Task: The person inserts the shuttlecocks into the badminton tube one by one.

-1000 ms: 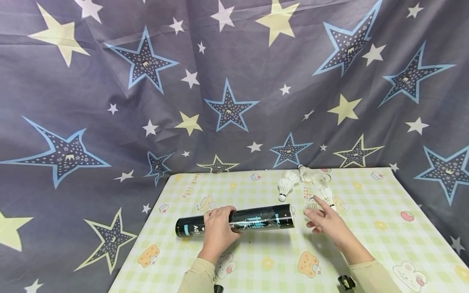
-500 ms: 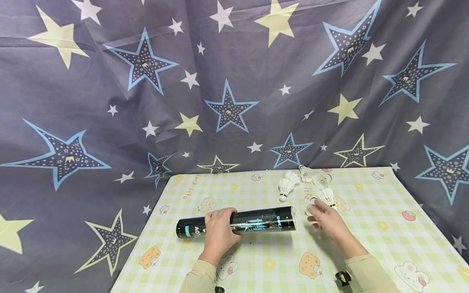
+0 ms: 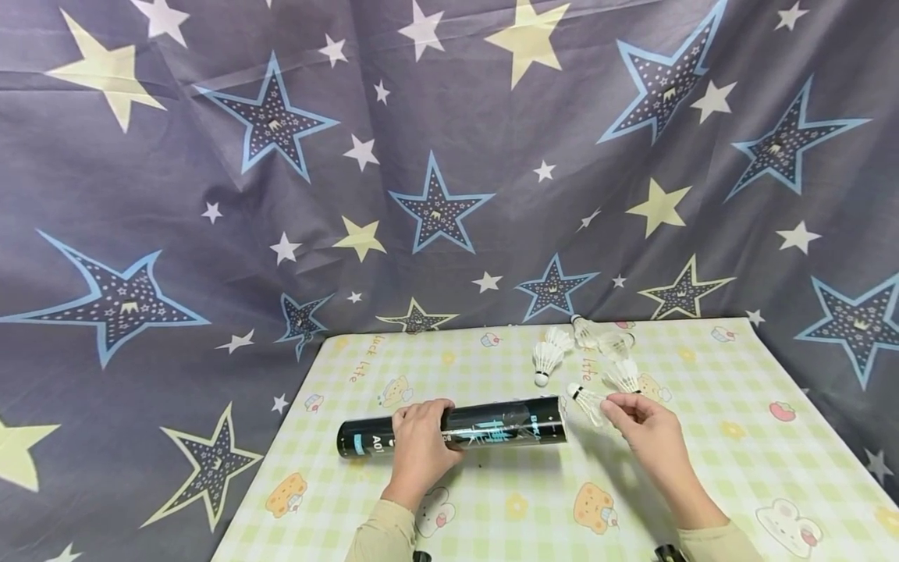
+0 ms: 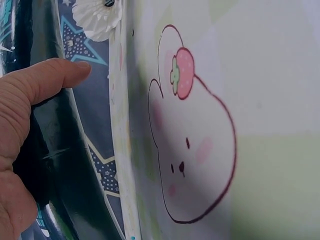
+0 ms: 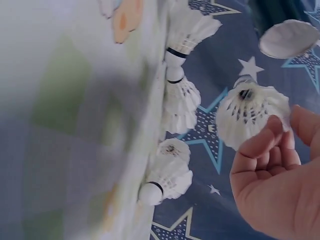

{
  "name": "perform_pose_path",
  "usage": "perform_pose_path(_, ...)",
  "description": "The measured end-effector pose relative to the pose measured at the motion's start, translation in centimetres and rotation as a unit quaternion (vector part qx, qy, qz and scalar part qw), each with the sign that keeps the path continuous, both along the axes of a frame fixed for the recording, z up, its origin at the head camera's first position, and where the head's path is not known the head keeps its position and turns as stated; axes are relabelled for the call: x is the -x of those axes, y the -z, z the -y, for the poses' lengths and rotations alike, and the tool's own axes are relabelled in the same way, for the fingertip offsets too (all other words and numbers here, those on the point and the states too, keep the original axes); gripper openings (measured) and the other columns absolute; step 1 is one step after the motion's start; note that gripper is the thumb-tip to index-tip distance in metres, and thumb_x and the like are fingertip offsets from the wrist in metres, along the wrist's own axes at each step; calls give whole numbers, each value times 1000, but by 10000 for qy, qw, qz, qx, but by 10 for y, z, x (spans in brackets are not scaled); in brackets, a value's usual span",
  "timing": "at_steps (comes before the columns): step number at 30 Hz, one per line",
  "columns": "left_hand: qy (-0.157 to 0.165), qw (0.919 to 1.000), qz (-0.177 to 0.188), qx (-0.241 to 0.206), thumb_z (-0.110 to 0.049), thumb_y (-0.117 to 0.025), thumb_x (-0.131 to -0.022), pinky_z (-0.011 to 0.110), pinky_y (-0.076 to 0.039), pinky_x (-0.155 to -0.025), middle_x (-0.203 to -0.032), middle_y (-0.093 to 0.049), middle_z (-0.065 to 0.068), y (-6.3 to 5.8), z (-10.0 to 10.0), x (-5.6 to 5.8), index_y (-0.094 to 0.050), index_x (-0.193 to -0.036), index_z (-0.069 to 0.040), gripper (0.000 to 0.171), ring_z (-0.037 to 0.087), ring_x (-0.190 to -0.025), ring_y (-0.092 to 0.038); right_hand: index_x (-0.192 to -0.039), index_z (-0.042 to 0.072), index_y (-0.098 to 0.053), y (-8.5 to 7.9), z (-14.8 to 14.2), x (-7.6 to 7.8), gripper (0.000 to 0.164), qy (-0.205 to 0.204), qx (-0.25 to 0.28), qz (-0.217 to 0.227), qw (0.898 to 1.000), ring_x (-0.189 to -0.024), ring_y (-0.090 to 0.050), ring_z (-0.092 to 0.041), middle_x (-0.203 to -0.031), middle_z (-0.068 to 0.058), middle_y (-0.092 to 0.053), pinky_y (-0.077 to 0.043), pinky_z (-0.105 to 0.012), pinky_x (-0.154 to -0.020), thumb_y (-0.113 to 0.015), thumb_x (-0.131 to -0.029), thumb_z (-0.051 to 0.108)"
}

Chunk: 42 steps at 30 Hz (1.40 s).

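Observation:
My left hand [image 3: 421,445] grips a black shuttlecock tube [image 3: 502,424] around its middle, holding it lengthwise above the cloth. In the left wrist view, the thumb [image 4: 65,73] lies along the dark tube [image 4: 65,155]. Just right of the tube, my right hand [image 3: 653,445] pinches a white shuttlecock [image 3: 587,403] by its feather skirt. Its cork points left, close to the tube's right end but apart from it. In the right wrist view, fingertips hold the skirt edge of this shuttlecock [image 5: 252,112], and the tube's end [image 5: 287,40] appears pale; I cannot tell if it is covered.
Several other shuttlecocks lie toward the table's back: one pair [image 3: 548,361] behind the tube's right end, one [image 3: 625,377] beyond my right hand, others [image 3: 611,345] near the back edge. A checked cloth [image 3: 520,538] covers the table. A star-patterned curtain [image 3: 456,117] hangs behind.
My right hand has taken hold of a shuttlecock from the group, lifted it and turned its cork toward the tube. My left hand and the tube have hardly moved.

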<state>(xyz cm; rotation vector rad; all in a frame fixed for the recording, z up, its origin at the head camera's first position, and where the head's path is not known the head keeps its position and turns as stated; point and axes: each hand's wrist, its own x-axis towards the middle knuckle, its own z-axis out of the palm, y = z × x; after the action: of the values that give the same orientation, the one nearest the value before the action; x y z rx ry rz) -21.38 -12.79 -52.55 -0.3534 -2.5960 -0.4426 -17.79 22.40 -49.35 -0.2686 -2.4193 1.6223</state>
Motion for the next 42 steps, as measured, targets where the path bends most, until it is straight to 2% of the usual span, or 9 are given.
perform_pose_path(4, -30, 10000, 29, 3, -34, -96, -46, 43, -35, -98, -109, -71, -7, 0, 0, 0, -63, -116, -27, 78, 19, -101, -63, -106, 6, -71, -4, -3, -9, 34, 90, 168, -216, 9996, -71, -58, 0, -82, 12, -69, -50, -18, -62, -73, -88, 36)
perform_pose_path(10, -13, 10000, 64, -10, -34, -96, -47, 44, -34, -99, -109, -71, -7, -1, 0, 0, -63, -116, -27, 77, 19, -102, -63, -102, 5, -70, -9, -3, -19, 26, -76, 383, -497, 9980, -71, -61, -2, -81, 12, -67, -51, -19, -64, -72, -90, 28)
perform_pose_path(14, -17, 10000, 79, -25, -34, -96, -47, 44, -35, -99, -110, -70, -7, -2, 0, -1, -63, -117, -27, 78, 19, -102, -63, -100, 5, -69, -13, -2, -23, 19, -555, 433, -712, 9950, -67, -59, -5, -78, 9, -65, -50, -23, -62, -71, -91, 22)
perform_pose_path(18, -5, 10000, -12, -53, -33, -97, -46, 45, -36, -98, -109, -71, -6, -1, 1, -1, -64, -115, -26, 77, 20, -100, -63, -98, 3, -68, -12, 5, -23, 12, -1170, 443, -978, 9873, -67, -59, -5, -78, 6, -67, -51, -24, -62, -69, -92, 13)
perform_pose_path(21, 10, 9999, -104, -44, -34, -97, -45, 44, -36, -97, -108, -71, -6, 1, 1, -1, -64, -115, -25, 78, 19, -99, -63, -97, 2, -68, -10, 12, -21, 9, -1441, 512, -1094, 9822, -67, -59, -4, -79, 4, -67, -51, -23, -62, -68, -91, 9)
perform_pose_path(26, 24, 9998, -206, -59, -34, -97, -43, 44, -36, -96, -107, -71, -7, 4, 0, 0, -64, -114, -26, 79, 18, -98, -63, -97, 3, -65, -10, 25, -16, 11, -1754, 638, -1033, 9770, -65, -56, -6, -78, 2, -65, -48, -25, -57, -70, -91, 11)
perform_pose_path(31, 38, 9997, -214, -60, -34, -97, -43, 43, -35, -96, -106, -71, -7, 4, -1, 0, -64, -114, -26, 79, 18, -98, -63, -98, 5, -62, -6, 36, -12, 16, -1868, 733, -909, 9754, -63, -51, -6, -76, 1, -63, -45, -26, -55, -71, -91, 17)
perform_pose_path(37, -6, 9999, -106, -96, -33, -97, -44, 44, -35, -98, -108, -71, -7, 1, -1, 0, -63, -115, -26, 79, 19, -100, -64, -104, 8, -58, -2, 43, -14, 23, -1828, 728, -670, 9782, -69, -57, -8, -82, -4, -70, -48, -25, -62, -69, -93, 24)
perform_pose_path(42, -41, 9998, -114, -139, -33, -97, -44, 45, -35, -99, -110, -70, -7, 0, 0, 0, -63, -116, -26, 79, 19, -101, -64, -112, 13, -59, 1, 50, -17, 35, -1674, 569, -592, 9825, -74, -56, -7, -88, -3, -74, -48, -22, -64, -77, -85, 26)
